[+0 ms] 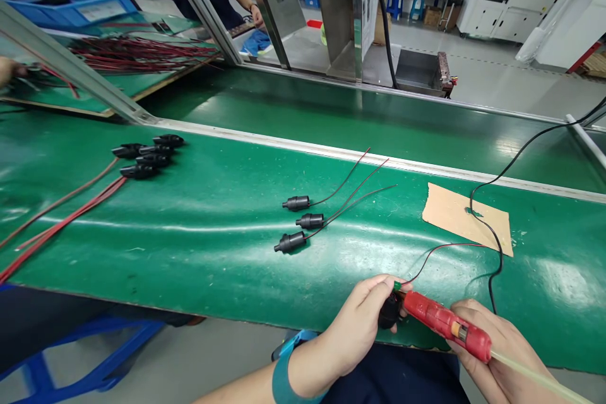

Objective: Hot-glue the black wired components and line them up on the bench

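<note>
1. Head view, the hands: the left hand [360,322] is at the near edge of the belt [213,246], and its fingers are closed around a small black plug [389,312]. The plug is mostly hidden in the grip, so I cannot tell its full shape. It seems to be held this way so that its open end faces the tool.
2. The right hand [502,353] is wrapped around a red glue gun [445,322], fingers closed on its body. The nozzle points left and touches, or almost touches, the plug. A pale glue stick [534,375] comes out of the back of the gun.
3. A thin red wire [440,252] runs from the plug up over the belt, toward a brown card [454,214]. The black cord [497,252] of the gun lies across this card.
4. How the plug looks: black, short and rounded, like the three plugs [298,222] which lie in the middle of the belt, each with thin wires going to the right.
5. Farther left, more black parts [146,154] with red cables lie together in a group, well apart from the hands.
6. Behind the belt, another person's hand [9,69] touches red wires on a far table.
</note>
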Demonstrator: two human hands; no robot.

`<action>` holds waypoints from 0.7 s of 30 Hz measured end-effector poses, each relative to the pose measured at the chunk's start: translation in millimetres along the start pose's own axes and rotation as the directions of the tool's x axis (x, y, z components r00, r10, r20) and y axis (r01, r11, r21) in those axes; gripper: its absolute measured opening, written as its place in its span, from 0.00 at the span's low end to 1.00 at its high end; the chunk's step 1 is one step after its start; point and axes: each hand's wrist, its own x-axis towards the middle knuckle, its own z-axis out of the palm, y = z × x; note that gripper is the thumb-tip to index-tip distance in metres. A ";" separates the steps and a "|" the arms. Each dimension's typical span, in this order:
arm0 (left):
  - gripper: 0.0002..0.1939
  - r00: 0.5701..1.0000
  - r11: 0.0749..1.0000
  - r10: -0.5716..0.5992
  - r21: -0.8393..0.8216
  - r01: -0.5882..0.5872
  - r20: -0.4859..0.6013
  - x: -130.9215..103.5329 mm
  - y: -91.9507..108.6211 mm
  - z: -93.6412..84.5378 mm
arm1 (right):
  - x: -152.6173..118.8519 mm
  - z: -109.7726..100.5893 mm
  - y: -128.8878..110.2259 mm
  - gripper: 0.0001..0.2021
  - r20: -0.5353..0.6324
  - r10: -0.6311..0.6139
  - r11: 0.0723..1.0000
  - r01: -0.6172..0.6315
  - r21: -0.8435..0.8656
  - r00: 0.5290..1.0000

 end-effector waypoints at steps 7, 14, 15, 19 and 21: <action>0.29 0.997 0.998 0.047 0.045 -0.049 0.056 1.6 -2.2 -3.3 | 0.6 0.6 0.7 0.06 -0.007 -0.040 0.998 0.040 -0.038 0.999; 0.28 0.997 0.997 0.057 0.053 -0.060 0.052 -0.3 3.9 0.0 | -2.1 0.0 5.1 0.07 0.078 0.005 1.000 -0.004 -0.010 0.997; 0.28 0.997 0.996 0.063 0.067 -0.066 0.049 -0.7 4.3 0.0 | -1.9 -0.4 5.1 0.07 0.077 0.002 1.000 -0.001 -0.015 0.997; 0.28 0.995 0.987 0.093 0.129 -0.097 0.036 -2.0 4.1 -1.4 | -0.6 -1.9 3.5 0.05 0.058 -0.012 1.000 0.014 -0.020 0.998; 0.28 0.995 0.983 0.092 0.155 -0.095 0.027 -2.3 3.7 -2.2 | -0.4 -2.2 2.4 0.05 0.057 -0.014 1.000 0.015 -0.018 0.998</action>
